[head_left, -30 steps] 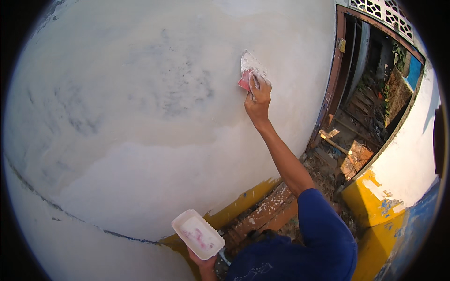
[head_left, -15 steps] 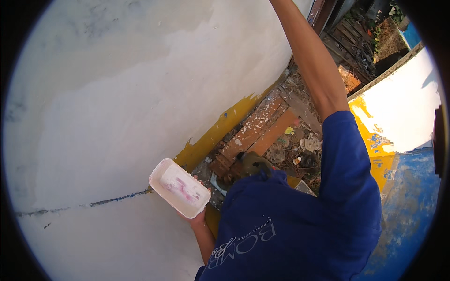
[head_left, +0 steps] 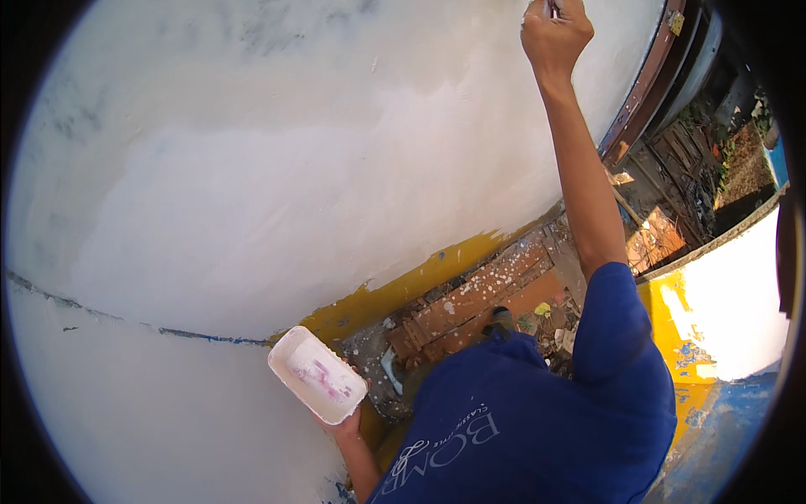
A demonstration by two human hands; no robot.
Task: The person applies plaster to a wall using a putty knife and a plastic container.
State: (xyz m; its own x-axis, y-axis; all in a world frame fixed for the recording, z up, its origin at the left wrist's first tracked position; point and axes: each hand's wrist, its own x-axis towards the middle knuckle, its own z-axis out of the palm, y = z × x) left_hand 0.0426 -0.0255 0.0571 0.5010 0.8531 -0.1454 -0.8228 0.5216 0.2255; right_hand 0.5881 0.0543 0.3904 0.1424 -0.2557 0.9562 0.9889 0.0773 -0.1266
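My left hand (head_left: 342, 424) grips a white rectangular plastic tub (head_left: 295, 346) from beneath and along its near side. Inside it are white residue and pinkish-purple smears. Raised high at the top edge, my right hand (head_left: 556, 35) is closed in a fist close to the wall. A small piece of something slim (head_left: 552, 10) shows between its fingers; the rest is cut off by the picture's edge. In front of me the wall (head_left: 235, 210) has bright white paint over duller, greyish patches, with a yellow band (head_left: 403, 273) along its foot.
Paint-spattered brown planks (head_left: 478, 298) and litter lie at the wall's base. A dark brown frame (head_left: 642, 84) stands at the upper right, with piled wood (head_left: 684, 160) beyond. To the right is a low white, yellow and blue wall (head_left: 730, 294). A dark crack (head_left: 193, 334) runs along the wall at left.
My right hand has come into view at the top, its arm farther right in the picture. The view has shifted, showing more of the brown frame. The tub stays in my left hand.
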